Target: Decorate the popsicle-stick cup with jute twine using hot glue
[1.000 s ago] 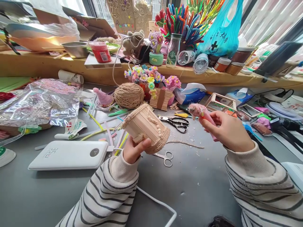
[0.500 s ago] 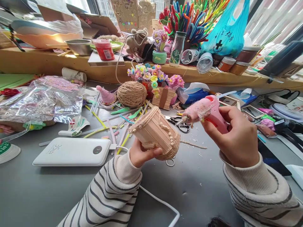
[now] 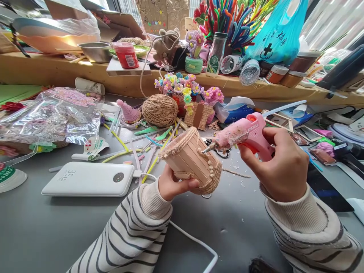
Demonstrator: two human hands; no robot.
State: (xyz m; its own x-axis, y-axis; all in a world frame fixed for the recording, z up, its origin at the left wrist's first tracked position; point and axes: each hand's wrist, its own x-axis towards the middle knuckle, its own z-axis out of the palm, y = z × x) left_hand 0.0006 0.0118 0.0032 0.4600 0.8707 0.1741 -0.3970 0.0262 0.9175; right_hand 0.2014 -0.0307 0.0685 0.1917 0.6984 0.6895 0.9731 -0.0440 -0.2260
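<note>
My left hand grips a cup made of wooden sticks, tilted on its side, with twine wound round its rim and base. My right hand is closed round a pink glue gun. The gun's metal nozzle touches the cup's side near a row of small beads. Both arms wear striped sleeves.
A white power bank lies at the left with a cable running off toward me. A ball of twine, scissors, pipe cleaners and a clear plastic bag crowd the grey table. A cluttered wooden shelf runs along the back.
My right hand swung the glue gun round and brought its nozzle left to the cup's side. My left hand lifted the cup slightly and moved it right.
</note>
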